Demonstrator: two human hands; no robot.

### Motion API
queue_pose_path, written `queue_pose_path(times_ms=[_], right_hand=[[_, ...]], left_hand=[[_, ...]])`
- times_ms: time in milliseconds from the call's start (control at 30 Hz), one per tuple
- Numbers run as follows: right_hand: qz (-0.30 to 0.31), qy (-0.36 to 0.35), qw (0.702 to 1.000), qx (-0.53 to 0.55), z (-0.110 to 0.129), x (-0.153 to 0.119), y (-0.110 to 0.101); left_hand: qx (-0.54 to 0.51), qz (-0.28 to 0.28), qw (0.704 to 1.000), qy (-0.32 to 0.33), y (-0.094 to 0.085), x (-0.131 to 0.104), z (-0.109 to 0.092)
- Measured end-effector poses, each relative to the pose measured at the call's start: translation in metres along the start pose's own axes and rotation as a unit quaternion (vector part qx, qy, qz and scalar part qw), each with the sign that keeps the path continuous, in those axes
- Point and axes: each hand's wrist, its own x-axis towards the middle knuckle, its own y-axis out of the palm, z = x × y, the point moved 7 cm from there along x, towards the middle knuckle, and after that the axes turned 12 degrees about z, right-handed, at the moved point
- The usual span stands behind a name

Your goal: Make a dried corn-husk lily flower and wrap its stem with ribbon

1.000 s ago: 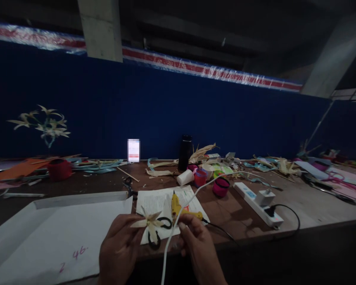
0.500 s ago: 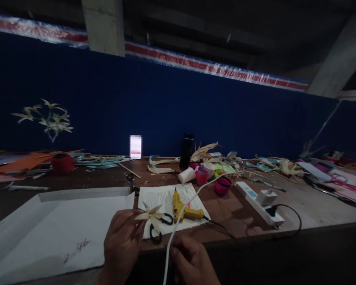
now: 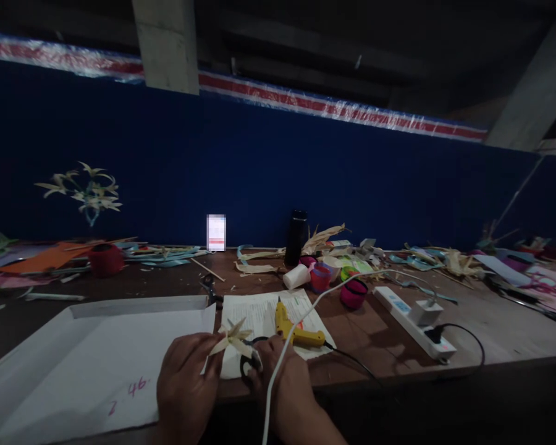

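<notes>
My left hand (image 3: 185,374) is closed on a pale artificial flower (image 3: 234,337), whose pointed petals look like dried husk and spread towards the right. Just right of it, my right hand (image 3: 280,377) has curled fingers beside the black handles of a pair of scissors (image 3: 244,369). Whether those fingers grip the scissors or something small is hidden. The scissors lie on a printed sheet (image 3: 254,304), partly behind the flower. A yellow glue gun (image 3: 301,335) rests on the same sheet, beyond my right hand. A white cable (image 3: 280,364) runs across in front of that hand.
A white tray (image 3: 97,346) lies on the left. To the right is a power strip (image 3: 412,324) with plugs. Farther back stand a black bottle (image 3: 295,238), a lit phone (image 3: 216,233), a pink tape roll (image 3: 353,295) and a flower arrangement (image 3: 90,191).
My right hand has moved up and forward, from near the table edge to beside the scissors and the flower. My left hand still holds the flower, its petals slightly turned. The view has shifted a little.
</notes>
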Motion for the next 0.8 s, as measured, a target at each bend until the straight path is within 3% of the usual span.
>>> queue_pose_path(times_ms=[200, 433, 567, 667, 800], right_hand=[[0.03, -0.025, 0.995, -0.089, 0.004, 0.009, 0.001], [0.059, -0.039, 0.992, -0.101, 0.002, 0.023, 0.012], [0.091, -0.057, 0.994, -0.035, 0.0, 0.023, 0.007], [0.142, -0.031, 0.987, 0.067, -0.008, 0.02, 0.003], [0.121, 0.01, 0.968, 0.218, -0.016, 0.006, -0.006]], left_hand=[[-0.017, -0.003, 0.999, -0.041, 0.001, 0.0, 0.007], [-0.027, -0.007, 0.994, -0.11, 0.007, -0.002, 0.019], [-0.018, -0.003, 0.994, -0.105, 0.007, -0.002, 0.022], [-0.018, 0.005, 0.993, -0.118, 0.008, -0.002, 0.026], [-0.018, 0.001, 0.991, -0.133, 0.009, -0.002, 0.03]])
